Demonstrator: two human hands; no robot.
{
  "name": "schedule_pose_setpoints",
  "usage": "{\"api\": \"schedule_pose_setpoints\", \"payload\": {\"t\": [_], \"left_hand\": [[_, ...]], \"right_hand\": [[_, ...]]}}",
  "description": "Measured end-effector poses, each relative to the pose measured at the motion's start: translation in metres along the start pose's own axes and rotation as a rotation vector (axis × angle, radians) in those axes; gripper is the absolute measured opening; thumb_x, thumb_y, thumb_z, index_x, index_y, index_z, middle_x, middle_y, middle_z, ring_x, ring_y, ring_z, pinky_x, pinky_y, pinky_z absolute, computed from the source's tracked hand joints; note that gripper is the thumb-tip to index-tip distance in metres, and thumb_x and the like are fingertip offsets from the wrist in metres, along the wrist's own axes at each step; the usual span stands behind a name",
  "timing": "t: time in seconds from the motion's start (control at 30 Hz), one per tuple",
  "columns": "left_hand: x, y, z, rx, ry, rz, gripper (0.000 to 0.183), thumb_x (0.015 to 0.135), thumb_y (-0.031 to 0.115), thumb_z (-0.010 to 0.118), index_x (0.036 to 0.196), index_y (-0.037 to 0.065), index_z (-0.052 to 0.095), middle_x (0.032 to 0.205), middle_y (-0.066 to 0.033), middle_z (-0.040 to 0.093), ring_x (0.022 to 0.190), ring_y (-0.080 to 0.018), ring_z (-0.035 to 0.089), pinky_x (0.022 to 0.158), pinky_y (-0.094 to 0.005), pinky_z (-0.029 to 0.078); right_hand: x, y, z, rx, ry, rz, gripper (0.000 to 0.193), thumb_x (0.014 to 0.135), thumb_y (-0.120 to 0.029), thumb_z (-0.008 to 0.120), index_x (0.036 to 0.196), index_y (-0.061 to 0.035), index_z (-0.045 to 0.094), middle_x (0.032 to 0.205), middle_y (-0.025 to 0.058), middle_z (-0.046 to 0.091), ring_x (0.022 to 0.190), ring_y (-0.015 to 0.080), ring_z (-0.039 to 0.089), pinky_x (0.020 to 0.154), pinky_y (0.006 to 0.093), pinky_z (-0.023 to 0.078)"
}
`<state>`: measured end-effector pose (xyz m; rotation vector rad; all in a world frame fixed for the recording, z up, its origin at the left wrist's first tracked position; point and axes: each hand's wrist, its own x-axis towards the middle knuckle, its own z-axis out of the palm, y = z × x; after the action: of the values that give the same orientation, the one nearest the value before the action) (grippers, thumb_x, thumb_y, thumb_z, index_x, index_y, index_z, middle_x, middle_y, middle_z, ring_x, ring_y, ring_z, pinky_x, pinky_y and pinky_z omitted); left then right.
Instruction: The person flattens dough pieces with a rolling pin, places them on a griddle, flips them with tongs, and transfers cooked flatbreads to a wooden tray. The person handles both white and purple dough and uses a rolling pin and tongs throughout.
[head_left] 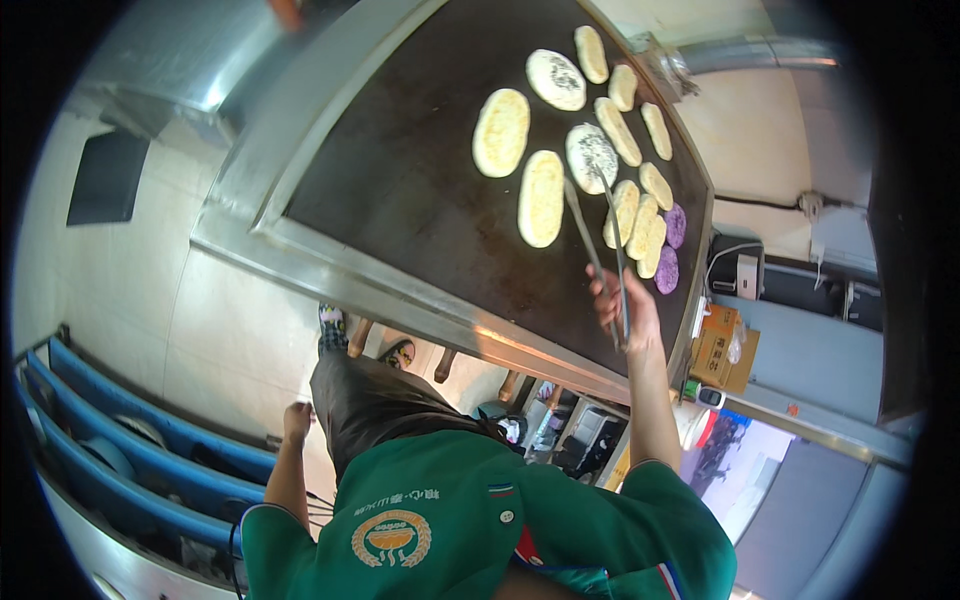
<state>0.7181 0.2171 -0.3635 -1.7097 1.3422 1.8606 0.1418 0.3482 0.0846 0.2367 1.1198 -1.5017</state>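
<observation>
My right hand [628, 305] grips a pair of long metal tongs [584, 227] over a dark griddle [400, 160]. The tongs' arms stand apart. One tip lies over a round flatbread with black sesame [592, 150], and the other is by its near left edge; whether they touch it I cannot tell. Left of the tongs are two oval flatbreads [541, 200], lightly browned. Another sesame flatbread [556, 80] lies farther off. Several small oval breads [618, 130] and two purple round cakes [666, 270] fill the right side. My left hand [297, 420] hangs low beside my leg, fingers curled, nothing seen in it.
A steel rim [400, 305] borders the griddle on my side. Blue slatted shelving [150, 470] stands at the lower left, and a dark flat panel [107, 178] lies at the far left. Cardboard boxes [722, 350] sit right of the griddle. Shelves with items [590, 440] are below it.
</observation>
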Motion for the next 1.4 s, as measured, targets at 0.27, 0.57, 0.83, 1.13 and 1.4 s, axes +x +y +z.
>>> {"api": "schedule_pose_setpoints", "payload": {"t": [0.27, 0.57, 0.83, 1.13, 1.4], "left_hand": [[0.015, 0.042, -0.037, 0.177, -0.104, -0.119, 0.016, 0.087, 0.012, 0.054, 0.081, -0.002, 0.060, 0.064, -0.0107, 0.061, 0.051, -0.0189, 0.059, 0.044, -0.0313, 0.047], [0.122, 0.104, -0.020, 0.611, -0.542, 0.537, 0.013, 0.086, 0.007, 0.048, 0.082, -0.001, 0.058, 0.070, -0.0142, 0.064, 0.053, -0.0228, 0.061, 0.047, -0.0307, 0.050], [0.040, 0.120, 0.024, 1.091, -0.403, 0.516, 0.042, 0.088, 0.042, 0.056, 0.064, 0.008, 0.064, 0.061, -0.0108, 0.062, 0.059, -0.0257, 0.060, 0.058, -0.0379, 0.047], [-0.086, 0.084, 0.118, 1.248, -0.239, 0.356, 0.010, 0.070, 0.016, 0.070, 0.078, 0.010, 0.070, 0.085, -0.0114, 0.068, 0.080, -0.0249, 0.066, 0.072, -0.0350, 0.053], [-0.083, 0.138, 0.194, 2.042, -0.584, 1.014, 0.017, 0.078, 0.025, 0.058, 0.079, 0.012, 0.069, 0.081, -0.0098, 0.068, 0.078, -0.0249, 0.065, 0.068, -0.0377, 0.051]], "right_hand": [[-0.086, 0.076, -0.023, -0.097, 0.293, -0.238, 0.052, 0.088, -0.034, 0.060, 0.124, 0.0011, 0.048, 0.086, 0.0082, 0.062, 0.069, 0.0139, 0.061, 0.062, 0.0242, 0.053], [-0.162, 0.159, -0.079, -0.002, 0.322, -0.357, 0.027, 0.092, -0.024, 0.056, 0.106, -0.0010, 0.055, 0.082, 0.0093, 0.062, 0.066, 0.0141, 0.059, 0.058, 0.0238, 0.049], [-0.213, 0.169, -0.137, 0.086, 0.271, -0.483, 0.033, 0.093, -0.029, 0.050, 0.105, 0.0016, 0.052, 0.084, 0.0126, 0.062, 0.065, 0.0165, 0.059, 0.060, 0.0265, 0.049], [-0.271, 0.204, -0.245, 0.188, 0.337, -0.544, 0.032, 0.093, -0.028, 0.050, 0.107, 0.0005, 0.053, 0.085, 0.0103, 0.061, 0.065, 0.0160, 0.059, 0.061, 0.0272, 0.049], [-0.306, 0.235, -0.275, 0.151, 0.439, -0.715, 0.029, 0.094, -0.025, 0.050, 0.108, -0.0002, 0.055, 0.092, 0.0076, 0.063, 0.074, 0.0130, 0.059, 0.067, 0.0255, 0.049]]}}
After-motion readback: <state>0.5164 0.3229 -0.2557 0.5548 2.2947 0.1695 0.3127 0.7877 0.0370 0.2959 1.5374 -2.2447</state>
